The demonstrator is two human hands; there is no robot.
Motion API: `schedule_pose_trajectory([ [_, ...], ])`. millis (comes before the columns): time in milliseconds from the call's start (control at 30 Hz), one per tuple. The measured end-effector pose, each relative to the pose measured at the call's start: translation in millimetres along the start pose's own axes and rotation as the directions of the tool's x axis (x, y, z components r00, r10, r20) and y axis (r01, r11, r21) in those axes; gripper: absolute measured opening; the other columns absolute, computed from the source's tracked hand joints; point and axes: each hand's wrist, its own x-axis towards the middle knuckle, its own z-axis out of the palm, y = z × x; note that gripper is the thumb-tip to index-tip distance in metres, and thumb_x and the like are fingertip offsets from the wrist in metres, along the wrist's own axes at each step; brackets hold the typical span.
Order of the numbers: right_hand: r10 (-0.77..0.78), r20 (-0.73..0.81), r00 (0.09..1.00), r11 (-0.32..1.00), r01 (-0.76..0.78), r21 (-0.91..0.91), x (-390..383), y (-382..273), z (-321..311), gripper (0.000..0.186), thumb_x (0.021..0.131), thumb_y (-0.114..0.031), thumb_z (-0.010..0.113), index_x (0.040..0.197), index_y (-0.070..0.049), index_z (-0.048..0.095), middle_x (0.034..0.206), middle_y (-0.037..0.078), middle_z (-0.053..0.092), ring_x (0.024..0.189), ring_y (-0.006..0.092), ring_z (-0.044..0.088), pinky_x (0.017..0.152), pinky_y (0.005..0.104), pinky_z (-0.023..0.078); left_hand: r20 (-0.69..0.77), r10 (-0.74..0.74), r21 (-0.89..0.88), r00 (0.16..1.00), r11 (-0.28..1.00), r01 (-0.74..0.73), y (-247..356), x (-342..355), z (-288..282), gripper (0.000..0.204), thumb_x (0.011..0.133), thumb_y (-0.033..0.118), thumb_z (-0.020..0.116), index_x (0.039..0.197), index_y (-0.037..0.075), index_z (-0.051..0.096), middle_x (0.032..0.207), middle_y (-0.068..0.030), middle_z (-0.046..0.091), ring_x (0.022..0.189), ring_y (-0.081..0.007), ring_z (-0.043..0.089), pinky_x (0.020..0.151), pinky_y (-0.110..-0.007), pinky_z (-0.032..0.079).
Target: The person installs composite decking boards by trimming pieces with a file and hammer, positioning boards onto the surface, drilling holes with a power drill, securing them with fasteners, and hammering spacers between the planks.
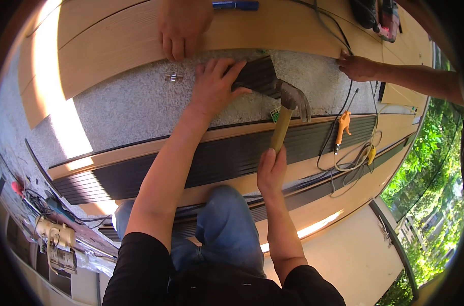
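My right hand (271, 171) is closed round the lower end of a hammer's wooden handle. The claw hammer (281, 127) tilts up, its metal head touching or just in front of the end of a short dark ribbed board offcut (257, 75). My left hand (211, 84) grips the offcut's other end, fingers over it, near the edge of a light wood-coloured plank (114, 38). A small metal clip (174, 77) lies on the concrete beside my left hand. Another person's hand (183, 28) presses on the plank above; a further hand (358, 69) holds its edge at the right.
Long dark ribbed boards (216, 160) lie across in front of my knees. An orange air blow gun (343, 128) and looped hoses lie on them at the right. A blue marker (237, 5) and a power tool (389, 23) rest on the planks. A saw (56, 234) stands at left.
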Motion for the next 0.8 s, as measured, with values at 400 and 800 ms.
schedule_pose_trajectory([
  [400, 0.033, -0.009, 0.999, 0.997, -0.033, -0.066, 38, -24, 23, 0.037, 0.11, -0.029, 0.049, 0.133, 0.0, 0.05, 0.075, 0.007, 0.06, 0.062, 0.0146, 0.057, 0.056, 0.0302, 0.046, 0.034, -0.057, 0.034, 0.998, 0.998, 0.056, 3, 7, -3, 0.069, 0.073, 0.044, 0.084, 0.136, 0.021, 0.066, 0.112, -0.0002, 0.063, 0.106, -0.0254, 0.057, 0.09, -0.046, 0.044],
  [800, 0.03, 0.008, 1.0, 0.98, -0.028, -0.197, 40, -21, 28, 0.032, 0.109, -0.025, 0.049, 0.126, 0.002, 0.05, 0.075, 0.012, 0.062, 0.062, 0.0218, 0.059, 0.056, 0.0351, 0.048, -0.03, 0.022, -0.016, 0.999, 1.0, -0.023, 0, 3, -2, 0.044, 0.08, 0.039, 0.081, 0.123, 0.03, 0.075, 0.113, 0.0013, 0.064, 0.104, -0.0242, 0.057, 0.085, -0.044, 0.045],
])
